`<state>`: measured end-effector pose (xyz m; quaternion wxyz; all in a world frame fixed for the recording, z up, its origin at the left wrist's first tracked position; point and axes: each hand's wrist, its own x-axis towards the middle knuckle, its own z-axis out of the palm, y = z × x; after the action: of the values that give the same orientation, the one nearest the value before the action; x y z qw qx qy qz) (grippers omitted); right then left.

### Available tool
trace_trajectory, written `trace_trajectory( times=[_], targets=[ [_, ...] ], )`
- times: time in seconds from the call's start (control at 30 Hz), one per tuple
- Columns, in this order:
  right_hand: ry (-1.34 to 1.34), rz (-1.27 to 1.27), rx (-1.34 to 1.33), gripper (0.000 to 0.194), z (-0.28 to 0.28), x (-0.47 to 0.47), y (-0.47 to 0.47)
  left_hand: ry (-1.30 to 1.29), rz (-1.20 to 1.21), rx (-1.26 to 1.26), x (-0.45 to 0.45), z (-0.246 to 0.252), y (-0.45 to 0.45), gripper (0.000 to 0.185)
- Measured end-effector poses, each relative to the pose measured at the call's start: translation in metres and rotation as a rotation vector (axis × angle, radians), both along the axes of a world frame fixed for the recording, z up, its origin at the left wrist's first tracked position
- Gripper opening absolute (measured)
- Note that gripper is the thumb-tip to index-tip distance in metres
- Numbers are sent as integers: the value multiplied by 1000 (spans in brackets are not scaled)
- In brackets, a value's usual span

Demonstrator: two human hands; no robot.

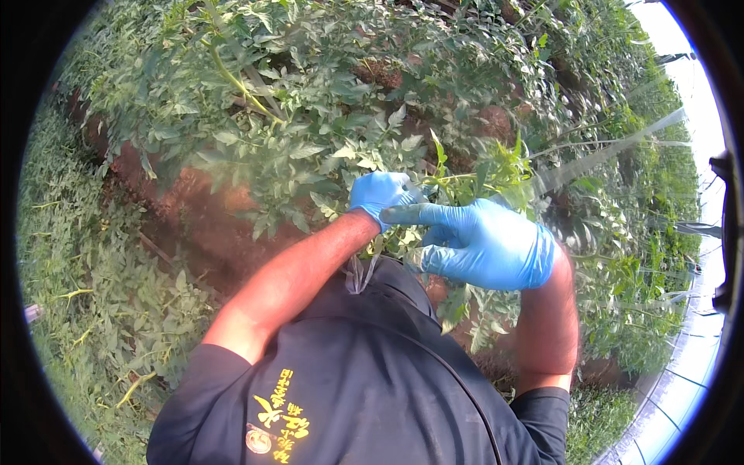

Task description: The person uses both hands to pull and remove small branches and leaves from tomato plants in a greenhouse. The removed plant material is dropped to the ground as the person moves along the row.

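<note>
My left hand (379, 193), in a blue disposable glove, is curled among tomato leaves (349, 152) in front of my body. Its fingertips are hidden, so what it grips cannot be made out. My right hand (482, 244), gloved the same way, is nearer to me and to the right. Its index finger stretches across toward my left wrist, with the thumb apart below and nothing visible between them. Dark stains mark these two fingertips. Just beyond both hands is a bright green tomato shoot (494, 174). A clear plastic strip (360, 276) hangs below my left wrist.
A translucent plastic tape (610, 151) slants from near the shoot to the upper right. Dense tomato plants (145, 325) grow on both sides, with reddish soil (215, 232) between rows. A thick bare stem (235, 78) rises at upper left. Bright greenhouse film (680, 372) curves along the right.
</note>
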<state>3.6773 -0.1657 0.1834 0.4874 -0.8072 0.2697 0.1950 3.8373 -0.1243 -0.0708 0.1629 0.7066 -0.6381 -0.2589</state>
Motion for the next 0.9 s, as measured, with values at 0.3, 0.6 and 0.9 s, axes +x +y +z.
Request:
trace_trajectory(
  times=[0.3,0.6,0.9],
  targets=[
    [-4,-340,-300,28,-58,-30,6,-65,262,-453,25,0,-13,33],
    [-268,-336,-1052,19,-96,-16,-26,29,282,-622,38,-13,-13,32],
    [-190,-506,-1116,25,-99,4,-43,570,234,-103,73,-6,3,51]
  ],
)
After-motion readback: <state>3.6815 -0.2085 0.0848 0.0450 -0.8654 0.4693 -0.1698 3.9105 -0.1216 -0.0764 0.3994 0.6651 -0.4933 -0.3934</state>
